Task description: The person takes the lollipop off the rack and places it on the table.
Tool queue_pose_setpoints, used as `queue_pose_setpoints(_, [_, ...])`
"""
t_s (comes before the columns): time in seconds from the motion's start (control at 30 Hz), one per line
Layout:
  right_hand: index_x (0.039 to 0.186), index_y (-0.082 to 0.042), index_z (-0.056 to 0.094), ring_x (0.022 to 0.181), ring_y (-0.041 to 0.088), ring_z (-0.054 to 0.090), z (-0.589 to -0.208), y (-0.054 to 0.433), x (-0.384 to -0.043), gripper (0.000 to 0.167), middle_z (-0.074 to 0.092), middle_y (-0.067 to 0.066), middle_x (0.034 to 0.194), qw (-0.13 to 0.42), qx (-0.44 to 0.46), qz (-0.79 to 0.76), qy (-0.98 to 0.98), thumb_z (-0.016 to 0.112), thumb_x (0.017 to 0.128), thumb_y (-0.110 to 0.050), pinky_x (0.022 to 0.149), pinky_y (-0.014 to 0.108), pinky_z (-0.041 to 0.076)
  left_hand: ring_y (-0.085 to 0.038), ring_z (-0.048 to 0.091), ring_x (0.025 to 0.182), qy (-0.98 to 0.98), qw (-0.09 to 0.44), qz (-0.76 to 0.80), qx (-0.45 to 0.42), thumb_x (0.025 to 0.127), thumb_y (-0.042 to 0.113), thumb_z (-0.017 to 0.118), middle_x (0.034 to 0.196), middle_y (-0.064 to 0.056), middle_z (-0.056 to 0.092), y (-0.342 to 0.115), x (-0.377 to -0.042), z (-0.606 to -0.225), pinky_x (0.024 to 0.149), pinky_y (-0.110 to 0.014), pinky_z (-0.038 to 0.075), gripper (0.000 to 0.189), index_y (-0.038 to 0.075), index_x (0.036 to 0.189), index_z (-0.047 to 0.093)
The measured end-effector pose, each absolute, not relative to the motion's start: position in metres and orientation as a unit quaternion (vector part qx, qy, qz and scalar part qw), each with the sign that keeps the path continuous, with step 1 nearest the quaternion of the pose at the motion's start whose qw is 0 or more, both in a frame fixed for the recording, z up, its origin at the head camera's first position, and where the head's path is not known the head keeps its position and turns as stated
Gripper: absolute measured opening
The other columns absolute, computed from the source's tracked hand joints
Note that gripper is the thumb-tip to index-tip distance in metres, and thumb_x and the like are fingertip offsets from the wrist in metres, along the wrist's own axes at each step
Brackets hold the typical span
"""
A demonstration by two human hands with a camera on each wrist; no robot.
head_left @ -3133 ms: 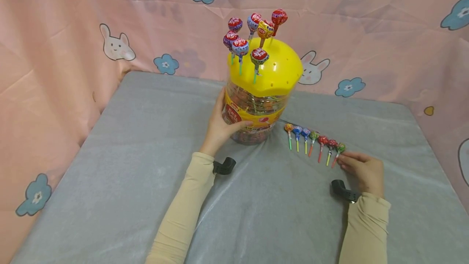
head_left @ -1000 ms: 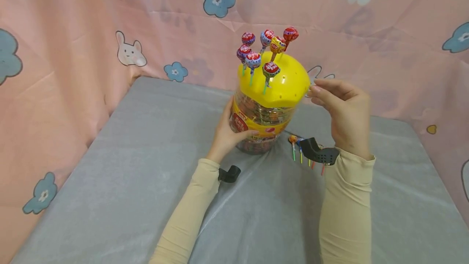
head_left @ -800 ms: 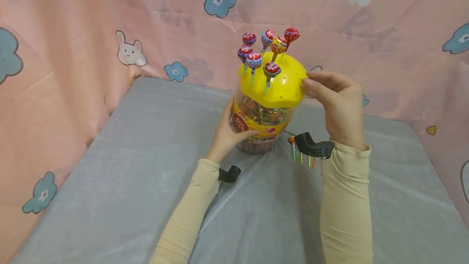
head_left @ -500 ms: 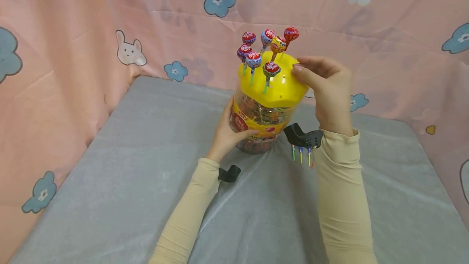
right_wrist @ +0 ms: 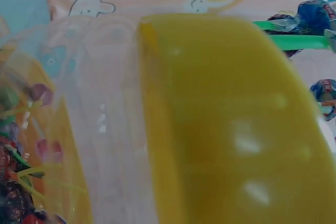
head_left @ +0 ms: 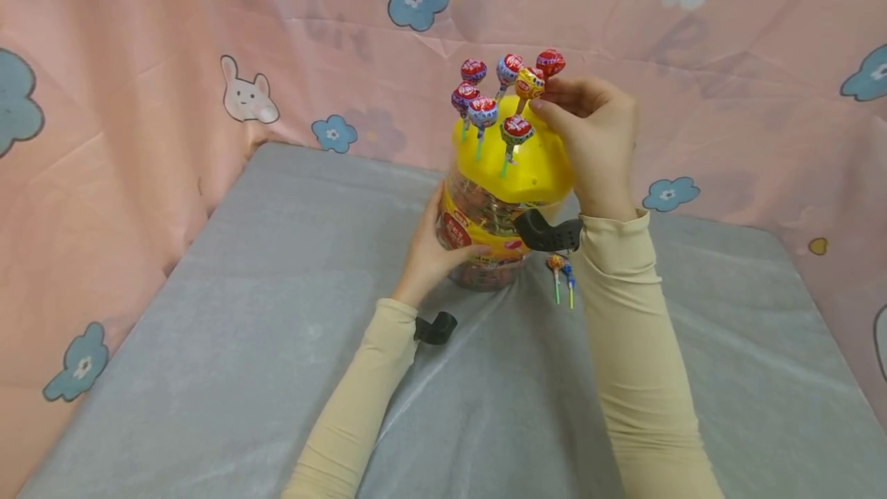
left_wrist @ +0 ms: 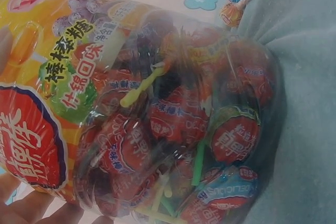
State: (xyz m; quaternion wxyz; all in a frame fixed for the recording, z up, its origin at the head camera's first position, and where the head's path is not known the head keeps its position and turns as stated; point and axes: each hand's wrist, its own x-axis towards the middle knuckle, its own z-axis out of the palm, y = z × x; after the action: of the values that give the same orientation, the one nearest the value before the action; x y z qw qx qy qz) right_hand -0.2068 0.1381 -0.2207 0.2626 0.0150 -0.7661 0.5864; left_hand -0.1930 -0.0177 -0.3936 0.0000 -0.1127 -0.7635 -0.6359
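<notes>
The fingers of the right hand (head_left: 599, 141) are bent over the right part of the yellow lid (head_left: 537, 160), fingertips just beside the yellow lollipop (head_left: 530, 83); I cannot tell whether they pinch anything. The left hand (head_left: 431, 256) has its fingers clamped round the left side of the clear jar (head_left: 485, 202), thumb on its near face. The jar, filled with wrapped sweets, stands toward the far side of the grey surface (head_left: 277, 291). Seven lollipops rise from the lid, and two more (head_left: 557, 262) lie right of the jar. Beyond hangs pink cloth (head_left: 312, 45).
</notes>
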Motion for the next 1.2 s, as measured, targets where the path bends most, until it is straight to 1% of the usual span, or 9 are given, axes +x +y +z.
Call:
queue_pose_setpoints(0.1, [0.092, 0.001, 0.072, 0.078, 0.014, 0.062, -0.221, 0.137, -0.210, 0.014, 0.068, 0.003, 0.083, 0.269, 0.011, 0.570, -0.777, 0.074, 0.080, -0.004, 0.077, 0.022, 0.052, -0.023, 0.030, 0.136, -0.766, 0.002, -0.633, -0.111, 0.073, 0.024, 0.083, 0.152, -0.003, 0.027, -0.018, -0.193, -0.393, 0.108, -0.046, 0.030, 0.108, 0.019, 0.153, 0.011])
queue_pose_setpoints(0.23, [0.092, 0.002, 0.072, 0.079, 0.015, 0.061, -0.222, 0.138, -0.211, 0.013, 0.068, 0.004, 0.085, 0.272, 0.013, 0.577, -0.770, 0.072, 0.081, -0.004, 0.076, 0.022, 0.052, -0.023, 0.030, 0.136, -0.767, -0.001, -0.632, -0.108, 0.073, 0.024, 0.083, 0.152, -0.002, 0.028, -0.018, -0.192, -0.393, 0.108, -0.046, 0.029, 0.108, 0.020, 0.153, 0.011])
queue_pose_setpoints(0.47, [0.090, 0.001, 0.071, 0.081, 0.021, 0.061, -0.223, 0.144, -0.208, 0.009, 0.066, 0.008, 0.085, 0.272, 0.034, 0.653, -0.706, 0.071, 0.082, -0.001, 0.073, 0.022, 0.054, -0.021, 0.029, 0.137, -0.769, -0.006, -0.630, -0.108, 0.073, 0.025, 0.083, 0.152, -0.001, 0.027, -0.017, -0.190, -0.393, 0.109, -0.046, 0.029, 0.108, 0.023, 0.153, 0.011])
queue_pose_setpoints(0.63, [0.087, 0.001, 0.071, 0.079, 0.022, 0.061, -0.222, 0.148, -0.203, 0.009, 0.065, 0.010, 0.084, 0.269, 0.054, 0.692, -0.667, 0.074, 0.079, -0.001, 0.071, 0.023, 0.054, -0.021, 0.028, 0.137, -0.769, -0.005, -0.630, -0.110, 0.073, 0.024, 0.083, 0.153, -0.002, 0.027, -0.016, -0.190, -0.393, 0.109, -0.046, 0.028, 0.108, 0.022, 0.153, 0.011])
queue_pose_setpoints(0.8, [0.085, 0.003, 0.071, 0.075, 0.023, 0.061, -0.223, 0.154, -0.191, 0.008, 0.066, 0.011, 0.083, 0.265, 0.066, 0.714, -0.645, 0.074, 0.078, 0.002, 0.067, 0.024, 0.054, -0.021, 0.029, 0.136, -0.767, -0.005, -0.633, -0.108, 0.073, 0.025, 0.083, 0.152, 0.000, 0.027, -0.016, -0.191, -0.393, 0.109, -0.045, 0.028, 0.107, 0.023, 0.153, 0.012])
queue_pose_setpoints(1.0, [0.081, 0.006, 0.069, 0.068, 0.024, 0.062, -0.233, 0.167, -0.172, 0.005, 0.065, 0.014, 0.079, 0.277, 0.079, 0.736, -0.613, 0.073, 0.077, 0.006, 0.063, 0.027, 0.054, -0.021, 0.028, 0.137, -0.760, -0.005, -0.640, -0.111, 0.073, 0.024, 0.084, 0.153, 0.000, 0.026, -0.016, -0.192, -0.393, 0.109, -0.045, 0.028, 0.108, 0.022, 0.153, 0.012])
queue_pose_setpoints(1.2, [0.082, 0.014, 0.067, 0.064, 0.026, 0.058, -0.247, 0.184, -0.151, 0.012, 0.064, 0.016, 0.077, 0.270, 0.064, 0.755, -0.594, 0.075, 0.073, 0.009, 0.061, 0.028, 0.055, -0.020, 0.027, 0.137, -0.761, 0.000, -0.639, -0.113, 0.072, 0.023, 0.084, 0.153, -0.002, 0.026, -0.017, -0.193, -0.392, 0.109, -0.044, 0.028, 0.109, 0.018, 0.153, 0.011])
